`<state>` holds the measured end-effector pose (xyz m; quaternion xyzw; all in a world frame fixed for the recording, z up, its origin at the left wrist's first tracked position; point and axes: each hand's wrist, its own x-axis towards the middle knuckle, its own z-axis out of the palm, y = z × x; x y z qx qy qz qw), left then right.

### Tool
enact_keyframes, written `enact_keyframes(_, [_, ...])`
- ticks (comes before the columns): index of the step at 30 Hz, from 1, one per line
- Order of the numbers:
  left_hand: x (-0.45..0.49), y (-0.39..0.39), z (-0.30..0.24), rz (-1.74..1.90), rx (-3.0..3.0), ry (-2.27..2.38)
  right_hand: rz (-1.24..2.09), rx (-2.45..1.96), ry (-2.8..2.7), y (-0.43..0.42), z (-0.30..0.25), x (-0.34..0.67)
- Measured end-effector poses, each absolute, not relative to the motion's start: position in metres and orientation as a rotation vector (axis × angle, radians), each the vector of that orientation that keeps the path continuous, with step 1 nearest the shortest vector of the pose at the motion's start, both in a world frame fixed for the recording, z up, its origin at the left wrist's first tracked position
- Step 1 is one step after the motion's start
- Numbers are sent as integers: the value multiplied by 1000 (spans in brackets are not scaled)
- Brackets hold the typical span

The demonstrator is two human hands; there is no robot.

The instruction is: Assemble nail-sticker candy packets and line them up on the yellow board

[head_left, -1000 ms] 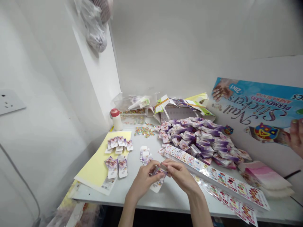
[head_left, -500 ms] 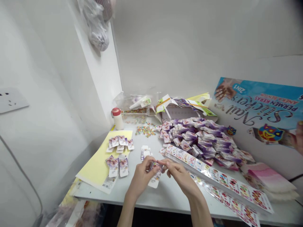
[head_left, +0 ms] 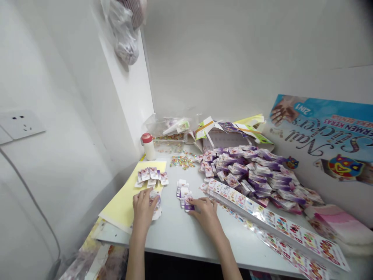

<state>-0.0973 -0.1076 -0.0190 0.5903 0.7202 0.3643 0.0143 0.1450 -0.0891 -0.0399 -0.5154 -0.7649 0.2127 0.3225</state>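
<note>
My left hand (head_left: pixel 142 207) is over the near group of printed cartons on the left, thumb and fingers closed about a small white-and-purple carton (head_left: pixel 156 210). The hand hides part of that group. Across the gap, my right hand (head_left: pixel 206 212) pinches another small carton (head_left: pixel 189 203) between thumb and index finger, at the near end of a short overlapping row of white cartons (head_left: pixel 182 183). Farther back on the yellow sheet (head_left: pixel 122 202) sits a cluster of similar cartons (head_left: pixel 149 174) with printed fronts.
A large heap of purple-and-white boxes (head_left: pixel 247 171) covers the right. Sticker strips (head_left: pixel 274 219) run diagonally before it. Small colourful candies (head_left: pixel 182 161) lie behind the row, near a red-capped bottle (head_left: pixel 149 147). A big printed box (head_left: pixel 323 136) stands at the right.
My hands were together over one carton at the table's near middle. They have separated: the left went to the cartons on the left, the right to the row's near end.
</note>
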Motion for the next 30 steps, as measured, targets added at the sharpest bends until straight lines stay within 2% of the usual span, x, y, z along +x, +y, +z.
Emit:
enact_keyframes(3, [-86, -107, -14, 1235, 1777, 2063, 538, -1301, -2009, -89, -31, 149])
enact_keyframes(6, [-62, -109, -1, 1318, 1564, 1585, 454, -1244, -1818, -94, -16, 154])
enact_keyframes(10, [-24, -118, 11, 1173, 1118, 955, 484, -1200, -1638, -106, 11, 161])
enact_keyframes(15, [11, -127, 9, 833, 912, 547, 524, -1179, -1648, -113, 25, 167])
enact_keyframes(19, [25, -127, 5, 898, 864, 470, 524, -1181, -1624, -111, 23, 171])
enact_keyframes(23, [28, -123, 6, 1052, 768, 590, 565, -1089, -1793, -110, 22, 173])
enact_keyframes(30, [22, -123, 11, 965, 1043, 776, 897, -1038, -1703, -109, 23, 177])
